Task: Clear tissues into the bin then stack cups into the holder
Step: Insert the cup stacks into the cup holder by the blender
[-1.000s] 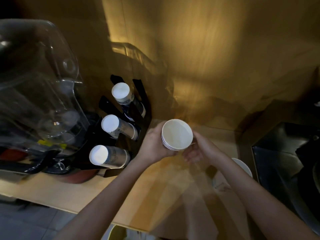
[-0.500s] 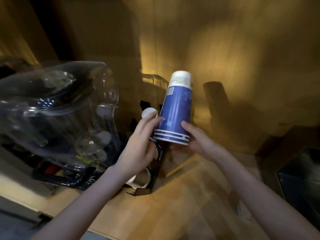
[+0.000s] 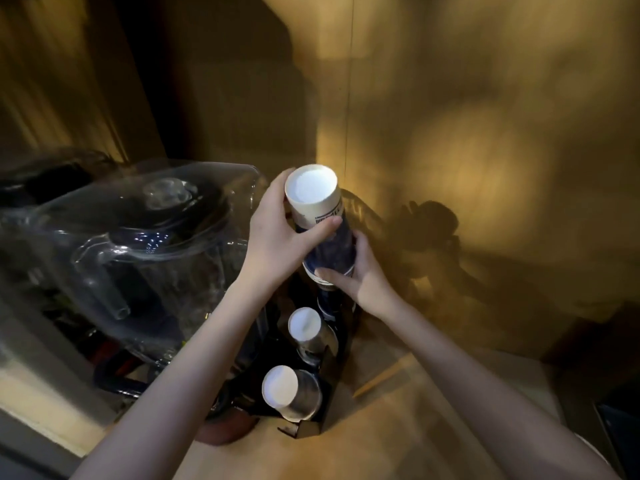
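Note:
A stack of blue paper cups [image 3: 325, 230], upside down with its white base up, is held over the far slot of the black cup holder [image 3: 332, 372]. My left hand [image 3: 277, 237] grips the stack near its top. My right hand [image 3: 360, 275] holds its lower rim, where the stack meets the cups in that slot. Two other slots hold cup stacks with white bases showing, one in the middle [image 3: 306, 329] and one nearest me [image 3: 282, 389].
A large clear plastic jug with a lid [image 3: 138, 244] stands on a machine just left of the holder. The wooden counter [image 3: 398, 427] runs right of the holder, with a wooden wall close behind. A dark object [image 3: 620, 424] sits at the right edge.
The cup stack has been turned from facing me to upside down, raised, then brought down over the holder's far slot. Both hands stayed on it; the view shifted upward.

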Motion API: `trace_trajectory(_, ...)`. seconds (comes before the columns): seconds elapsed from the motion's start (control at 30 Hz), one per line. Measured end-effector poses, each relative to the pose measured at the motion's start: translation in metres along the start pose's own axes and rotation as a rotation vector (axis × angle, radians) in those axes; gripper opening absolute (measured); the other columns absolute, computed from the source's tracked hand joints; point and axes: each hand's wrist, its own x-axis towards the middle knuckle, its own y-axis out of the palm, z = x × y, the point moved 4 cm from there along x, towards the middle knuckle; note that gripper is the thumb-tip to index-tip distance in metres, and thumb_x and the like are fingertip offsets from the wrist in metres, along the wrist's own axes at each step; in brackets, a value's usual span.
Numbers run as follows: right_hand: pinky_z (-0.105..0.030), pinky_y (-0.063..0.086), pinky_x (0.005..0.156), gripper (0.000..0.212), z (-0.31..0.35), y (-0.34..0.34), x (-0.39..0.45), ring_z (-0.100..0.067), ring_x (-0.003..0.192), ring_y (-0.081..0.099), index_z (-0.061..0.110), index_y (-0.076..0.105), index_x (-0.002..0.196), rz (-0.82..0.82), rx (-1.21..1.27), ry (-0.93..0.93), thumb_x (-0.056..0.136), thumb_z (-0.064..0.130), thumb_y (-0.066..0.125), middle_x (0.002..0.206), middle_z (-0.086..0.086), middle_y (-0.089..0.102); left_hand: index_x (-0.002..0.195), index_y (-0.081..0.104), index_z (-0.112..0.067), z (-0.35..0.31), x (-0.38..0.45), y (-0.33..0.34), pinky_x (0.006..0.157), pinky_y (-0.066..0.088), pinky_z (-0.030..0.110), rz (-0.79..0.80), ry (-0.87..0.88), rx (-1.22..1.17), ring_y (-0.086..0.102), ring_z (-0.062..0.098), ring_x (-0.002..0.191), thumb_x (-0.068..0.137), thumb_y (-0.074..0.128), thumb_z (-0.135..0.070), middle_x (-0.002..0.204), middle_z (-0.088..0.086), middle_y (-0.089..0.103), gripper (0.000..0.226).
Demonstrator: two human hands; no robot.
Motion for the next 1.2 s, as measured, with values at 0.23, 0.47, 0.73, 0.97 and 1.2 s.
trace_trajectory(0.23,-0.05,0.042,0.103,0.085,-0.028,0.003,0.018,-0.025,0.123,0.046,0.012,0.035,0.132,-0.022,-0.121,0.075,0.063,0.031,0.081,0.132,-0.014,0.047,0.117,0.052,-0.017,0.03,0.009,0.015,0.087,0.036,0.024,-0.017,-0.057,0.179,0.044,0.005,0.099,0.061,0.079,-0.041,0.117,0.002,0.057,0.066)
trace_trajectory(0.47,-0.029,0.038,0.097,0.074,-0.029,0.0,0.014,-0.014,0.121,0.043,0.02,0.035,0.132,-0.103,-0.182,0.024,0.071,0.034,0.073,0.133,-0.004,0.044,0.118,0.051,-0.017,0.064,0.005,0.05,0.081,0.028,0.015,0.14,-0.149,0.195,0.049,0.016,0.107,0.061,0.079,-0.038,0.118,0.004,0.053,0.067)
trace_trajectory(0.73,-0.037,0.043,0.093,0.062,-0.033,0.0,0.013,-0.025,0.115,0.048,0.015,0.042,0.127,-0.086,-0.475,0.018,0.073,0.021,0.07,0.125,-0.008,0.052,0.124,0.046,-0.01,0.097,-0.006,0.09,0.08,0.032,0.024,0.327,-0.271,0.287,0.05,0.027,0.109,0.066,0.076,-0.034,0.122,0.013,0.048,0.069)
trace_trajectory(0.97,-0.039,0.039,0.098,0.057,-0.037,0.01,0.006,-0.03,0.117,0.048,0.007,0.033,0.135,0.008,-0.774,0.01,0.086,0.022,0.058,0.127,-0.014,0.052,0.123,0.046,-0.006,0.108,-0.012,0.099,0.08,0.036,0.027,0.372,-0.283,0.346,0.051,0.03,0.108,0.068,0.075,-0.035,0.121,0.016,0.05,0.068)
trace_trajectory(1.2,-0.042,0.036,0.1,0.051,-0.022,0.0,0.005,-0.031,0.122,0.042,0.005,0.033,0.135,0.17,-0.999,0.009,0.092,0.03,0.047,0.132,-0.015,0.049,0.139,0.023,-0.003,0.104,-0.017,0.1,0.092,0.043,0.038,0.49,-0.178,0.513,0.045,0.032,0.122,0.081,0.06,-0.043,0.14,0.017,0.039,0.079)
